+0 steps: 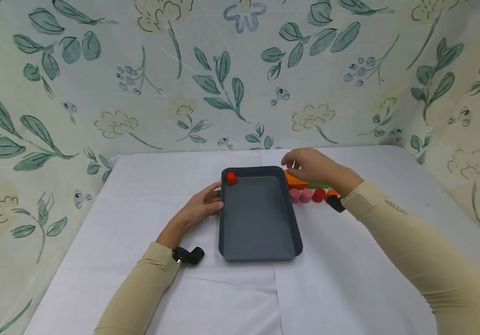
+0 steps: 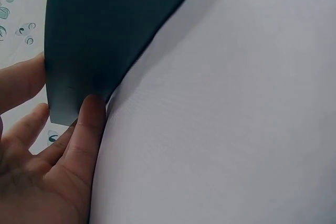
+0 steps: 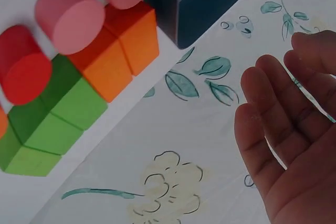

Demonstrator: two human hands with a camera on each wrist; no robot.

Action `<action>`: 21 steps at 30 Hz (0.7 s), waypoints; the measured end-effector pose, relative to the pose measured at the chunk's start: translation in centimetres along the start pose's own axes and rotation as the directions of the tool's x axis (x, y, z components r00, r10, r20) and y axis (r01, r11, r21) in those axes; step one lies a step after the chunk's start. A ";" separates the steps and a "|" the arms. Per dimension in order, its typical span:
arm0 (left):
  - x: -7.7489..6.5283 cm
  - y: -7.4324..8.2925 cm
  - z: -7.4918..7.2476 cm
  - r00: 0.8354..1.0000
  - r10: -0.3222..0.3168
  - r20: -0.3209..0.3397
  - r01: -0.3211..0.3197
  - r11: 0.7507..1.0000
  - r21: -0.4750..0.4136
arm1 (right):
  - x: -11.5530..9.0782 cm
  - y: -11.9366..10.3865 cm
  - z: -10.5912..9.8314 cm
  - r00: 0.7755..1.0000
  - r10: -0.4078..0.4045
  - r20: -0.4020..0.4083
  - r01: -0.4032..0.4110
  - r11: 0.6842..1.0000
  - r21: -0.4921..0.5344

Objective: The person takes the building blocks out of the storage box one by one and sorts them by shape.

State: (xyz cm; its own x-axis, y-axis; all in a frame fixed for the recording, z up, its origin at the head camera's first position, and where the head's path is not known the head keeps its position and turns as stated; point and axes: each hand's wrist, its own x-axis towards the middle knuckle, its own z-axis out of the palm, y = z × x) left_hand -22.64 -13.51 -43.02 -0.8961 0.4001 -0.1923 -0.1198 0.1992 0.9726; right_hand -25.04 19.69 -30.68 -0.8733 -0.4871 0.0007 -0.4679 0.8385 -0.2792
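A dark grey rectangular tray [image 1: 260,218] lies on the white cloth, with a red cylinder [image 1: 231,178] in its far left corner. My left hand [image 1: 198,209] touches the tray's left side; in the left wrist view its fingertips rest against the tray's outer wall [image 2: 100,30]. Past the tray's far right corner, my right hand [image 1: 313,166] hovers with relaxed fingers and nothing in them. Nearest to it are orange blocks [image 3: 115,51] and green blocks [image 3: 60,114] in a row, partly hidden by the hand in the head view.
Along the near side of the blocks stand pink cylinders [image 1: 306,195], another red cylinder [image 1: 319,195] and an orange one [image 1: 332,192] partly covered by the right wrist. A floral cloth [image 1: 223,125] hangs behind the table's far edge.
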 end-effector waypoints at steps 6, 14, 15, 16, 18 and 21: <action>0.1 0.0 -0.1 1.000 -0.012 -0.002 0.012 1.000 -0.002 | 1.9 -2.4 0.2 0.997 -0.080 0.015 0.080 0.995 -0.052; 0.0 0.1 0.0 1.000 -0.001 0.001 0.001 1.000 -0.005 | 4.2 -4.8 1.0 0.987 -0.147 0.066 0.151 0.986 -0.066; 0.0 0.0 0.0 1.000 0.003 0.003 -0.003 1.000 -0.005 | 4.5 -5.1 1.3 0.986 -0.147 0.081 0.152 0.987 -0.055; 0.0 0.0 0.0 1.000 0.005 0.006 -0.005 1.000 -0.009 | 4.7 -5.3 1.6 0.984 -0.152 0.095 0.157 0.987 -0.045; 0.0 -0.1 0.0 1.000 0.010 0.011 -0.010 1.000 -0.010 | 5.3 -5.7 2.2 0.981 -0.153 0.117 0.156 0.988 -0.017; 0.0 0.0 0.0 1.000 0.016 0.017 -0.016 1.000 -0.010 | 6.2 -6.2 3.0 0.982 -0.108 0.155 0.106 0.994 0.020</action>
State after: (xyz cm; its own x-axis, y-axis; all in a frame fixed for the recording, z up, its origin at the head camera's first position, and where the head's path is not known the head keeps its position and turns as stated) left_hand -22.64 -13.52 -42.97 -0.8906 0.4184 -0.1785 -0.1097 0.1833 0.9769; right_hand -27.16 10.74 -31.87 -0.7863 -0.6066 -0.1176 -0.5552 0.7771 -0.2966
